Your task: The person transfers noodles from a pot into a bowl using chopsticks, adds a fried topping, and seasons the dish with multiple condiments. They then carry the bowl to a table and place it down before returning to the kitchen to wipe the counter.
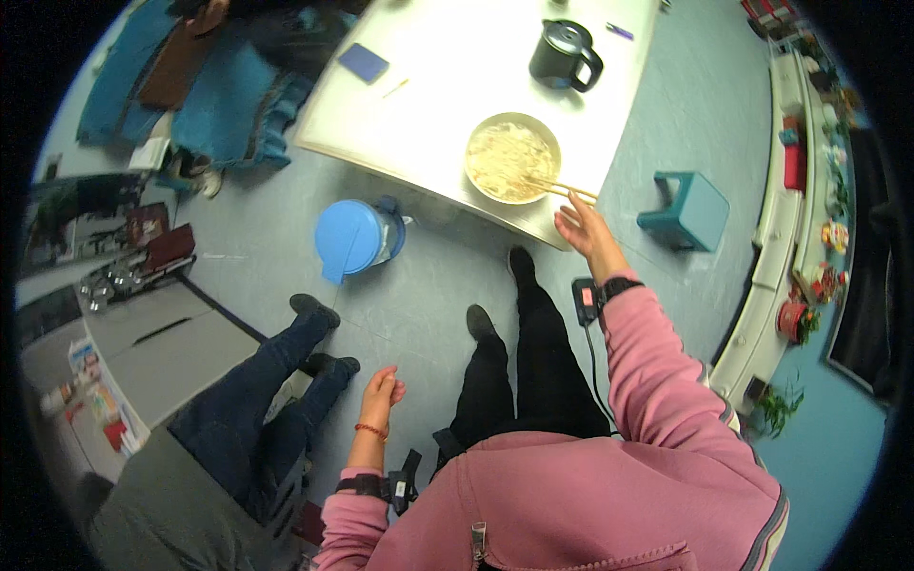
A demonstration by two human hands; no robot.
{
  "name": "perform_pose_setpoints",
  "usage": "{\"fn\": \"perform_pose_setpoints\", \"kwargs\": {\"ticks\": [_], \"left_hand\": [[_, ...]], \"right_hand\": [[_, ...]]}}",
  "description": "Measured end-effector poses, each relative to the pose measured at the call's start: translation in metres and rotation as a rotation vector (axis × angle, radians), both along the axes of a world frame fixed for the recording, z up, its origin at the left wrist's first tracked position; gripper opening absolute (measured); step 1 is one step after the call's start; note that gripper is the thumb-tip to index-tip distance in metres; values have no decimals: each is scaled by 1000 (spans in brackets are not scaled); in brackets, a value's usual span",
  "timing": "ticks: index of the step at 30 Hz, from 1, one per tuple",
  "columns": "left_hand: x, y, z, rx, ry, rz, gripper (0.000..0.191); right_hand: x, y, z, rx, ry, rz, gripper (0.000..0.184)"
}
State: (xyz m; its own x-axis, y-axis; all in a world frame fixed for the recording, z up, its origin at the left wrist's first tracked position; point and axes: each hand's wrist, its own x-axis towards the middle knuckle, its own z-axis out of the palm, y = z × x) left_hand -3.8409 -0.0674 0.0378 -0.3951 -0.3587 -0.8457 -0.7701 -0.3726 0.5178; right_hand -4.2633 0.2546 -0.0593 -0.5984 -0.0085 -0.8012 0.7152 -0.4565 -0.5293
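A large bowl of noodles (513, 158) stands near the front corner of a white table (414, 114). A pair of wooden chopsticks (565, 188) lies across its rim, tips among the noodles and back ends sticking out to the right. My right hand (588, 230) is just below those back ends, fingers spread; one fingertip is at the chopsticks, and whether it touches them is hard to see. Low over the floor, my left hand (384, 391) hangs away from the table with fingers loosely bent, holding nothing.
On the table are a black kettle (565, 56), a dark blue flat item (363, 63) and a purple item (620, 31). A blue-lidded bin (350, 237) and a teal stool (689, 212) stand on the floor. Another person's legs (264, 400) are at my left.
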Motion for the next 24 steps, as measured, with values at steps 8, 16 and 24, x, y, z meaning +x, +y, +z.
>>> {"fn": "perform_pose_setpoints", "kwargs": {"ticks": [8, 16, 24], "left_hand": [[201, 59, 71, -245, -17, 525, 35], [341, 258, 18, -364, 33, 1229, 37], [431, 455, -14, -331, 408, 2105, 11]], "right_hand": [[52, 35, -29, 18, -97, 828, 20], [115, -45, 67, 174, 125, 1872, 13], [302, -175, 105, 27, 523, 2755, 37]]}}
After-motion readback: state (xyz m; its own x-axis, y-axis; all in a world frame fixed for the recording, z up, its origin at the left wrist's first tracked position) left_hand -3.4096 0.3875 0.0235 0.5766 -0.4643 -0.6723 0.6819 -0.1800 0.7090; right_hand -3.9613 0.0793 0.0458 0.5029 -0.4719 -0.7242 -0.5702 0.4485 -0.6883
